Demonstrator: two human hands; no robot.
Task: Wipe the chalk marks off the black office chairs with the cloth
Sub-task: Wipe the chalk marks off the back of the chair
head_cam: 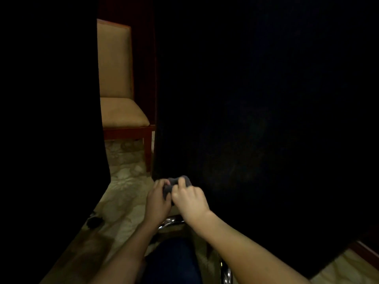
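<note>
A small grey cloth [176, 182] is bunched between both my hands at the lower middle of the view. My left hand [158, 198] grips its left side with curled fingers. My right hand [190, 198] pinches its right side. Just beyond them rises the broad back of a black office chair [256, 119], which fills the right half of the view; faint pale smudges show on its lower part. A second black chair [51, 119] fills the left side. The scene is dim.
A tan upholstered chair [117, 78] with a red-brown wooden frame stands in the gap between the two black chairs. Patterned beige carpet [125, 181] covers the floor. Chrome chair-base parts [225, 271] gleam near my dark-trousered leg [174, 263]. A dark castor [93, 221] sits at lower left.
</note>
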